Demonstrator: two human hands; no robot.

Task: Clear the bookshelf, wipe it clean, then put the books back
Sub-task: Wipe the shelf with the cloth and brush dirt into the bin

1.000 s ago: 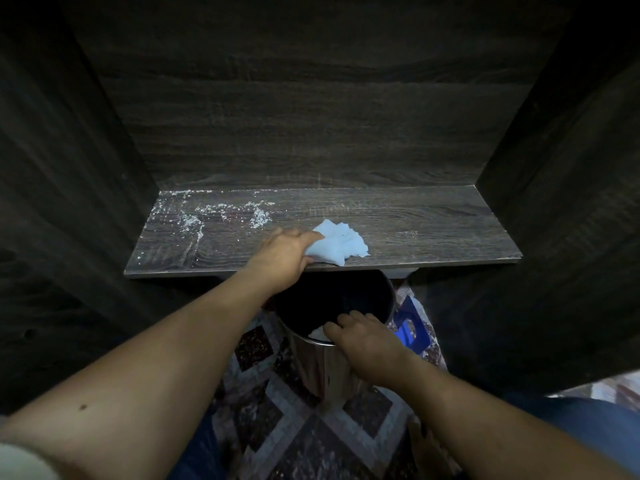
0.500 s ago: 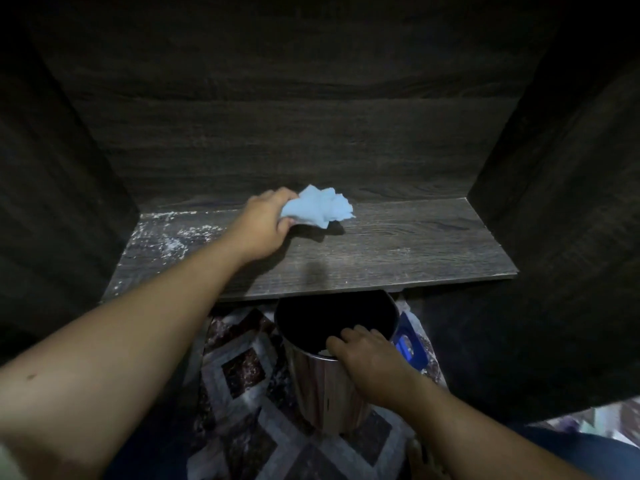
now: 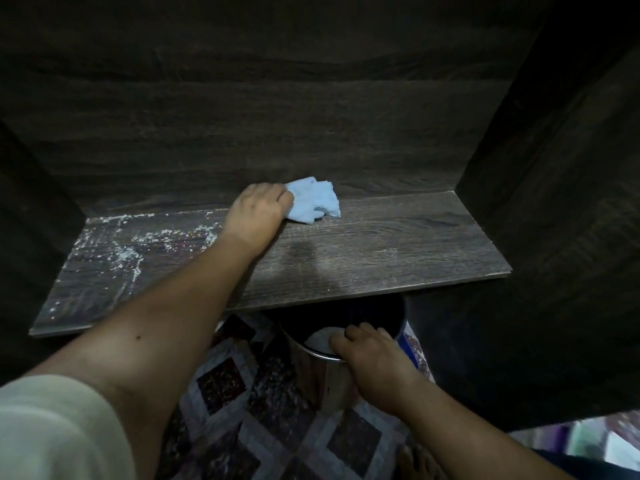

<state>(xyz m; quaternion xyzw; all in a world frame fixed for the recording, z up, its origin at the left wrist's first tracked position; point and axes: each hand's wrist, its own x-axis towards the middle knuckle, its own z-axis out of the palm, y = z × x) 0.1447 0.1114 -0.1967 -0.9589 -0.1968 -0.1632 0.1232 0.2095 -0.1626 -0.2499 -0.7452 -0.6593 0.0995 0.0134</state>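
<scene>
The shelf board is taken as the reference throughout. No books stand on it, and none are in view, so the clearing step is judged complete and the wiping step in progress.

1. Left end of the shelf board: white powdery residue is spread from the back corner toward the front edge. This area is judged not yet wiped.

2. Back edge of the shelf board, near its middle: the left hand is laid knuckles-up, with a light blue cloth gripped in its curled fingers. The cloth is bunched and lies on the board against the back panel, which is probably meant to reach the rear seam, where dust collects. The surface to the right of the cloth shows almost no residue.

3. Below the front edge of the shelf board: a metal bin stands on a patterned floor covering. Its near rim is grasped by the right hand, fingers hooked over into the opening. The bin is judged to be held there so that swept residue drops into it.

4. Bin contents: the interior is mostly dark. A pale patch is seen inside, beside the fingers; whether it is debris or a reflection cannot be told.
</scene>
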